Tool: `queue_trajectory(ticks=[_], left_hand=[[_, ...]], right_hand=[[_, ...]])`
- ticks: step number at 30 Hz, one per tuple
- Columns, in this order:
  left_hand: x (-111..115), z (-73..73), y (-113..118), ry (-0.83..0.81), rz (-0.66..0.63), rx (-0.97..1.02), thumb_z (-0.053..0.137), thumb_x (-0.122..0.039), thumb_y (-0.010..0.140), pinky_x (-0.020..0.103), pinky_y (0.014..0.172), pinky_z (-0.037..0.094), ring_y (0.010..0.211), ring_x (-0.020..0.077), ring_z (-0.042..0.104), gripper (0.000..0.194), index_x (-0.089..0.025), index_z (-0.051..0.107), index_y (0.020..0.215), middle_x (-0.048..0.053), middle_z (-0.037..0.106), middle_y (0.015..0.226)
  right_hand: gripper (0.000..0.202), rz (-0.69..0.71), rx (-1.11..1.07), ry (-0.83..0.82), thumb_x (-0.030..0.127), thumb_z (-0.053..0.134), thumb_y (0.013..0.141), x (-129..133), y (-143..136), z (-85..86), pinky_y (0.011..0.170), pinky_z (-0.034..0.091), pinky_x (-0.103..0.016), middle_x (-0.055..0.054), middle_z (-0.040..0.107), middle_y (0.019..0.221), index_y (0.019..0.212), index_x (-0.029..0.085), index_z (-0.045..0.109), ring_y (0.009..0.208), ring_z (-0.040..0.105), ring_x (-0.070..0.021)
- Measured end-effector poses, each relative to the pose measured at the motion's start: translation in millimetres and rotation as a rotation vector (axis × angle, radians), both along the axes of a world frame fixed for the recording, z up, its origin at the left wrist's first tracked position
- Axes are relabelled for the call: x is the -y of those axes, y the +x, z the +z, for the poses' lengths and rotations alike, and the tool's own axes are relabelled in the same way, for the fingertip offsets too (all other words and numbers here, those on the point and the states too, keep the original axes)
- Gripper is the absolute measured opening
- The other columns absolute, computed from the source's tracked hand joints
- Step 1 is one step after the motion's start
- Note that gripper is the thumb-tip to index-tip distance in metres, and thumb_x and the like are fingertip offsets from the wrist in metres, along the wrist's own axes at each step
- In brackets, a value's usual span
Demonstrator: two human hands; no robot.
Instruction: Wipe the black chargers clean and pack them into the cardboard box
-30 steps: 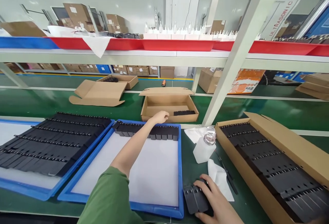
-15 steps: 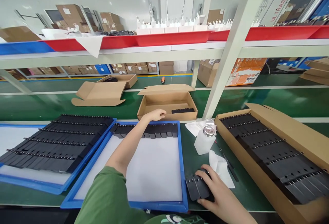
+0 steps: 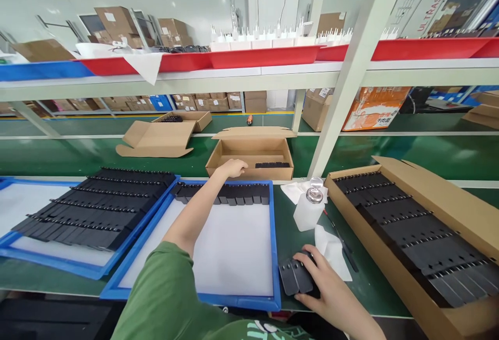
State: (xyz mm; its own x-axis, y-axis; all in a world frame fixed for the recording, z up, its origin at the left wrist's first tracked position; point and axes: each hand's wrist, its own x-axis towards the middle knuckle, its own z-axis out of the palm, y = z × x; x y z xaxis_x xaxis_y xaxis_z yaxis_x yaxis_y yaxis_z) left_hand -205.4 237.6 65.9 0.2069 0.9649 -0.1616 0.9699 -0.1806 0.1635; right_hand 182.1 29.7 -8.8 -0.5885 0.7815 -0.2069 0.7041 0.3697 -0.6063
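Observation:
My left hand (image 3: pixel 234 168) reaches across a blue-rimmed tray (image 3: pixel 273 246) to the front wall of an open cardboard box (image 3: pixel 268 174). Its fingers are closed over that wall's edge; the fingertips are partly hidden. Inside the box, a short row of black pieces (image 3: pixel 273 165) lies at the right. Near the table's front edge, my right hand (image 3: pixel 322 280) is wrapped around a few flat black plastic pieces (image 3: pixel 293 276) standing side by side, just right of the tray. A row of similar black pieces (image 3: pixel 245 194) lines the tray's far side, partly behind my left forearm.
A white pump bottle (image 3: pixel 307 211) stands beside crumpled wipes (image 3: pixel 330 249) and dark tweezers (image 3: pixel 346 251). At the right, a long carton (image 3: pixel 380 257) holds rows of black pieces. Another tray (image 3: pixel 70 271) with black rows lies left. A slanted post (image 3: pixel 335 95) rises behind the bottle.
The cardboard box has shifted slightly left with my left hand at its front wall. My right hand keeps its hold on the black pieces. The view has turned a little.

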Motion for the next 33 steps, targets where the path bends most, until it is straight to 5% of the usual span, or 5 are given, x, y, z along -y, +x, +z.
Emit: queue_trajectory(ticks=[8,13,17,22,33], left_hand=[[35.7,35.7,33.1,0.142,0.037,0.066,0.063,-0.038,0.097,0.045,0.092,0.057,0.109,0.0231,0.065,0.036,-0.017,0.06,0.126,0.01,0.062,0.128],[136.0,56.8,91.7,0.304,-0.108,0.19,0.059,-0.039,0.099,0.052,0.106,0.049,0.125,0.0273,0.059,0.043,-0.021,0.054,0.138,0.012,0.056,0.142],[230.6,7.5,143.1,0.165,-0.333,0.238,0.084,-0.065,0.066,0.042,0.106,0.052,0.124,0.0311,0.062,0.1,-0.031,0.043,0.151,0.009,0.061,0.143],[262.7,-65.3,180.2,0.033,-0.192,0.156,0.092,-0.05,0.06,0.047,0.099,0.056,0.12,0.0372,0.063,0.107,-0.019,0.044,0.15,0.018,0.059,0.141],[234.9,-78.5,185.6,0.241,-0.207,0.065,0.069,-0.032,0.084,0.044,0.075,0.061,0.096,0.0343,0.07,0.05,-0.011,0.059,0.128,0.017,0.072,0.108]], right_hand=[[0.057,-0.007,-0.005,0.011,0.029,0.061,0.08,-0.7,0.6,-1.6,0.105,0.048,-0.033,-0.008,0.033,0.158,0.137,0.034,0.05,0.137,0.051,-0.0266],[0.062,-0.014,0.022,-0.019,0.027,0.068,0.076,-2.2,-2.7,-1.4,0.104,0.05,-0.034,-0.008,0.034,0.158,0.136,0.035,0.052,0.134,0.053,-0.0289],[0.072,0.028,0.092,0.091,0.022,0.077,0.073,-5.2,-6.1,2.9,0.101,0.053,-0.041,-0.014,0.04,0.152,0.139,0.028,0.051,0.127,0.058,-0.0332],[0.075,0.096,0.058,0.131,0.02,0.082,0.073,-8.8,-7.4,12.2,0.098,0.054,-0.046,-0.015,0.048,0.14,0.139,0.021,0.048,0.122,0.06,-0.0339],[0.054,0.072,-0.065,0.26,0.015,0.07,0.086,-9.6,54.7,95.0,0.107,0.048,-0.028,-0.004,0.055,0.134,0.136,0.022,0.05,0.123,0.058,-0.0175]])
